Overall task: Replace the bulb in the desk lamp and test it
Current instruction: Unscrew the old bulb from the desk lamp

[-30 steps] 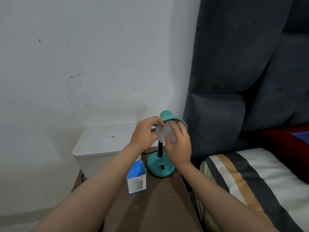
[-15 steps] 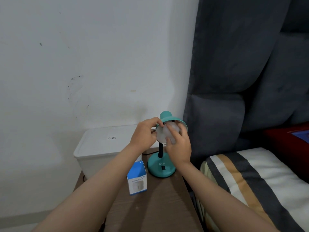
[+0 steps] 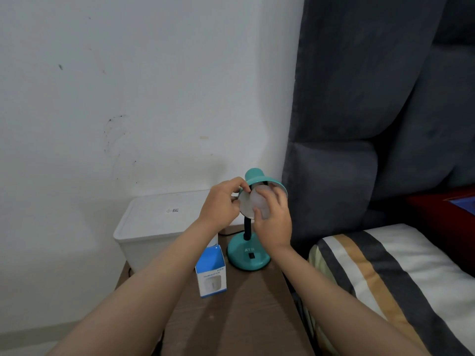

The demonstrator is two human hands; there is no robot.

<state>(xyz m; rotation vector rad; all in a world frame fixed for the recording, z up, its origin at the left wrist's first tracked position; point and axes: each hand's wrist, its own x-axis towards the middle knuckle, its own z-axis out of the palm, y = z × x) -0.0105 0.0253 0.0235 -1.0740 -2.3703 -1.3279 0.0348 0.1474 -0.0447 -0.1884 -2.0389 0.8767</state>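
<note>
A teal desk lamp stands on a brown bedside table (image 3: pixel 244 304), its round base (image 3: pixel 248 255) carrying a black switch. Its shade (image 3: pixel 257 177) tilts toward me. My left hand (image 3: pixel 221 204) pinches the shade's left rim. My right hand (image 3: pixel 273 224) wraps around a white frosted bulb (image 3: pixel 258 200) that sits inside the shade's mouth. The bulb's socket end is hidden in the shade. A blue and white box (image 3: pixel 211 274) stands open-topped just left of the lamp base.
A white lidded plastic bin (image 3: pixel 156 222) fills the table's back left, against the white wall. A dark grey padded headboard (image 3: pixel 372 124) rises right of the lamp. A striped pillow (image 3: pixel 385 278) lies on the bed at the right. A black cord runs behind the base.
My right hand's fingers have shifted around the bulb, as if twisting it, while my left hand stays on the shade rim. The lamp has not moved.
</note>
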